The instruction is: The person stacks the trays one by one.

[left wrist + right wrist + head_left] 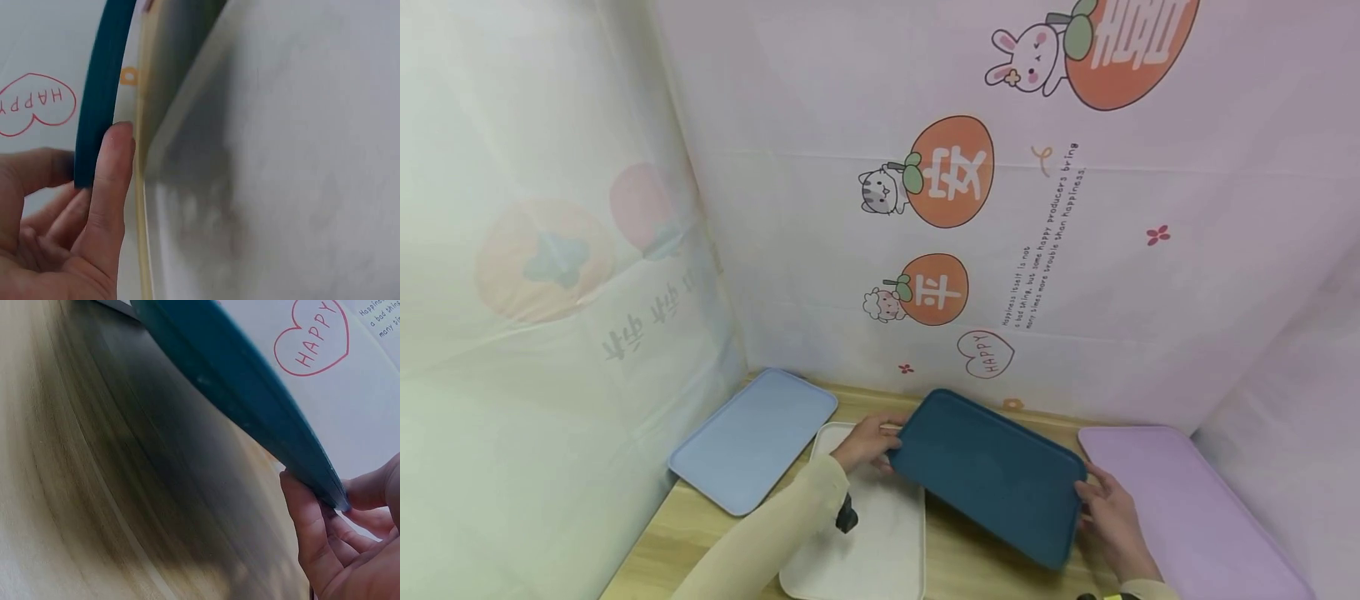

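Both hands hold a dark teal tray [988, 475] up over the table, tilted so that its right end sits lower in the head view. The left hand [871, 442] pinches the tray's left short edge between thumb and fingers, as the left wrist view shows at the teal rim [103, 94]. At the opposite end, the right hand [1111, 517] grips the right short edge; in the right wrist view its fingers [306, 519] close on the tray's corner. Partly beneath the left hand and forearm lies a white tray [880, 542].
On the left of the wood-grain table [658, 533] lies a light blue tray [756, 437]. A lilac tray [1187, 508] lies on the right, partly behind the right hand. Printed cloth walls [820, 250] rise at the back and both sides.
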Demonstrator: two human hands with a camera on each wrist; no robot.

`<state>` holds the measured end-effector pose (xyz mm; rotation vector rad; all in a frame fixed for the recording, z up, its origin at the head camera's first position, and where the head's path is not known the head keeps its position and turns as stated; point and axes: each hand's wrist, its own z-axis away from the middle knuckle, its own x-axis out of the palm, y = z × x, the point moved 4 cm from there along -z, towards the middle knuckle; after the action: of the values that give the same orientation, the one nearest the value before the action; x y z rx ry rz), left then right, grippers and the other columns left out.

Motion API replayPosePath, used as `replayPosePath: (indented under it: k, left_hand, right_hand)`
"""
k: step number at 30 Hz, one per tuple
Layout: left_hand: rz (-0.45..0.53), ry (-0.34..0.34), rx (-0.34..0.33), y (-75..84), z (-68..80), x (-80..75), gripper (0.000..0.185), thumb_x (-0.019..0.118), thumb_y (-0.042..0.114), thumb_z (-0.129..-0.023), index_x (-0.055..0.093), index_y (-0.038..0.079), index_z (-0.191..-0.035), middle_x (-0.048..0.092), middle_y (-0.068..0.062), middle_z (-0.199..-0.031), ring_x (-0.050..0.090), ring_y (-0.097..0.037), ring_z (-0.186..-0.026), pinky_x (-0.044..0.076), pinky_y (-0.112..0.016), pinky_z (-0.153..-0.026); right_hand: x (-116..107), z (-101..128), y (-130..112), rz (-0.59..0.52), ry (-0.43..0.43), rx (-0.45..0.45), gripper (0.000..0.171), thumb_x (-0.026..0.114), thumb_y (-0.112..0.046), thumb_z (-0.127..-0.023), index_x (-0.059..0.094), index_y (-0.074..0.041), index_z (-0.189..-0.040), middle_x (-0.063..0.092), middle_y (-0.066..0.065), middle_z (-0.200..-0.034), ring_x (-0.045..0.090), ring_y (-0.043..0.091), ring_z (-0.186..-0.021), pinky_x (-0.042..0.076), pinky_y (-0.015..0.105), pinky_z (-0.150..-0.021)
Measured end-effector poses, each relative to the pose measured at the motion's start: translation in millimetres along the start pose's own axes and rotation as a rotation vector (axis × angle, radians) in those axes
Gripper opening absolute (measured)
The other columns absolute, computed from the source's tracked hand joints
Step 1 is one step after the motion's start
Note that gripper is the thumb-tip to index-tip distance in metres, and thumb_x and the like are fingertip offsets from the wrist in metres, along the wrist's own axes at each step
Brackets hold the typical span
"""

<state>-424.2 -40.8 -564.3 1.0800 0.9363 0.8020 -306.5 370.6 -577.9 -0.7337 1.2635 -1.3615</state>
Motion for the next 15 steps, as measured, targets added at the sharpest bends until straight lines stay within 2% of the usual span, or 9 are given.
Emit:
replayPosePath:
  k: [5, 8, 11, 15]
  left_hand:
    - [0.124, 0.013, -0.009, -3.4, 4.0, 5.4, 0.050, 0.069, -0.001, -0.100, 0.058, -0.005, -0.149, 0.077, -0.027, -0.121, 0.082, -0.033, -0.090, 0.070, -0.041, -0.075]
    - [0.199, 0.030, -0.037, -6.4, 8.4, 8.1, 0.052, 0.070, 0.003, -0.101, 0.056, -0.008, -0.150, 0.079, -0.025, -0.111, 0.082, -0.031, -0.089, 0.070, -0.040, -0.077]
    - [0.276, 0.037, -0.059, -10.6, 13.6, 11.5, 0.056, 0.071, 0.009, -0.103, 0.052, -0.011, -0.152, 0.080, -0.023, -0.111, 0.082, -0.029, -0.092, 0.069, -0.039, -0.080]
    - [0.344, 0.021, -0.078, -15.5, 19.1, 17.9, 0.062, 0.073, 0.015, -0.104, 0.049, -0.009, -0.155, 0.080, -0.019, -0.115, 0.082, -0.029, -0.096, 0.069, -0.040, -0.085]
  right_hand:
    - [-1.3, 1.3, -0.9, -0.040, 0.039, 0.004, 0.073, 0.054, -0.018, -0.114, 0.016, -0.004, -0.174, 0.072, -0.006, -0.124, 0.067, 0.001, -0.087, 0.061, 0.028, -0.072]
    - [-0.9, 1.5, -0.6, -0.053, 0.045, 0.005, 0.073, 0.053, -0.018, -0.114, 0.015, -0.004, -0.174, 0.072, -0.005, -0.127, 0.066, 0.001, -0.088, 0.060, 0.028, -0.072]
    - [0.0, 1.4, 0.0, -0.065, 0.049, 0.011, 0.072, 0.052, -0.019, -0.115, 0.014, -0.005, -0.175, 0.070, 0.000, -0.133, 0.067, 0.001, -0.089, 0.060, 0.028, -0.073]
    - [0.9, 0.9, 1.4, -0.082, 0.055, 0.015, 0.073, 0.052, -0.019, -0.115, 0.013, -0.006, -0.175, 0.071, -0.001, -0.130, 0.067, 0.002, -0.089, 0.061, 0.029, -0.073]
